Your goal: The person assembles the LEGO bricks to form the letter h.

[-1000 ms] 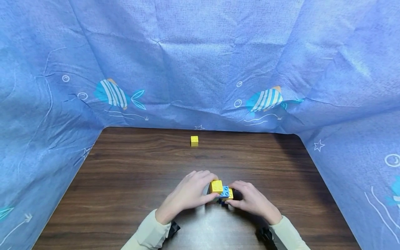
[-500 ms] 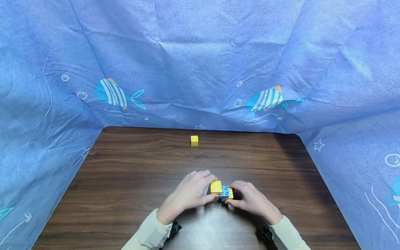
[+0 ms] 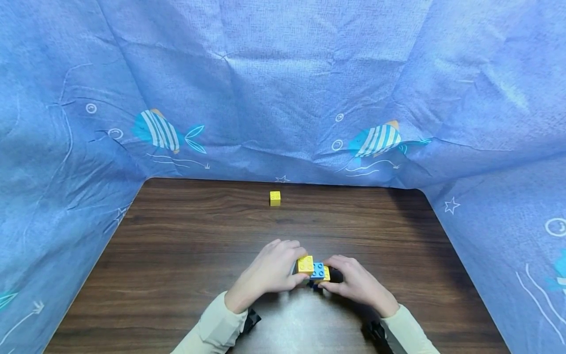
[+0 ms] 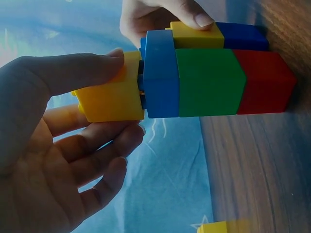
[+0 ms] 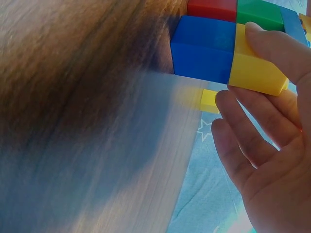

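Observation:
My left hand pinches a yellow toy brick between thumb and fingers. This brick meets the studs of a light blue brick, and a narrow gap with studs shows between them. Beneath the light blue brick come a green brick and a red brick, stacked down to the table. With thumb and fingers, my right hand grips another yellow brick, which sits on a dark blue brick. The two stacks stand side by side; whether the light blue brick spans both, I cannot tell.
A single yellow brick stands near the back edge of the brown wooden table. Blue cloth printed with fish hangs behind the table and along both sides.
The left hand's yellow brick has shifted slightly left on the light blue brick, baring more of its studs. My right hand keeps its place and its grip.

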A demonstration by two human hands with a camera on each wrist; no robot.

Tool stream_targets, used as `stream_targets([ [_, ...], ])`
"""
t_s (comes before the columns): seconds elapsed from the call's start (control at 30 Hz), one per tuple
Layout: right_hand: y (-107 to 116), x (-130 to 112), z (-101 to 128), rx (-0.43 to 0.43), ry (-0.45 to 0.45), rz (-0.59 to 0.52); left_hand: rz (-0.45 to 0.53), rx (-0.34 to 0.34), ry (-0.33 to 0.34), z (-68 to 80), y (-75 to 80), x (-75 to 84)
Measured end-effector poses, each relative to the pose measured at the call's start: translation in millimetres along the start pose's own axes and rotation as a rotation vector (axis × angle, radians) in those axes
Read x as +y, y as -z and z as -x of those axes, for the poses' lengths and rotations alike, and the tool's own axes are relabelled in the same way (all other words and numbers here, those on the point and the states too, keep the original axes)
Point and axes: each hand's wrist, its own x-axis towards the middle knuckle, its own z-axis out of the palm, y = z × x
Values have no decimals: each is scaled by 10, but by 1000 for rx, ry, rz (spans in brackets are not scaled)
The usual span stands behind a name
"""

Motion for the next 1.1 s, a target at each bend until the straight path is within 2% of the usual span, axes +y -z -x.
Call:
stream_targets([
  [0.27, -19, 11, 9, 0, -4, -6, 22, -39, 2, -31, -14, -17],
  [0.57, -6, 13, -9, 6, 5, -4, -20, -12, -3, -34, -40, -4],
  [0.73, -11, 6, -6, -3, -18, -14, -25, -7, -2, -34, -62, -3],
  [1.1, -40, 26, 7, -1, -9, -30, -13, -39, 13, -67, -83, -3],
])
